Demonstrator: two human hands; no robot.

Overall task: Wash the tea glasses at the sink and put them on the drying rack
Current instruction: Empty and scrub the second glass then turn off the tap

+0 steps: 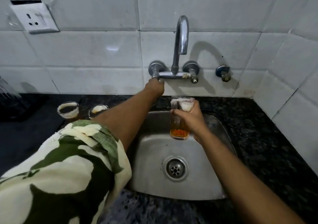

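My right hand (191, 118) grips a tall tea glass (179, 132) upright over the steel sink (149, 163). The glass has amber tea at its bottom and foam around its rim. My left hand (154, 88) is closed around the left tap handle under the wall faucet (180, 39); the handle itself is hidden by my fingers. No water runs from the spout. Two more tea glasses (68, 109) (98, 109) with residue stand on the dark counter left of the sink.
A dark drying rack or tray (15, 105) sits at the far left of the counter (258, 137). A second valve (223, 72) juts from the tiled wall right of the faucet. A wall socket (34, 17) is at upper left. The sink drain (175, 168) is uncovered.
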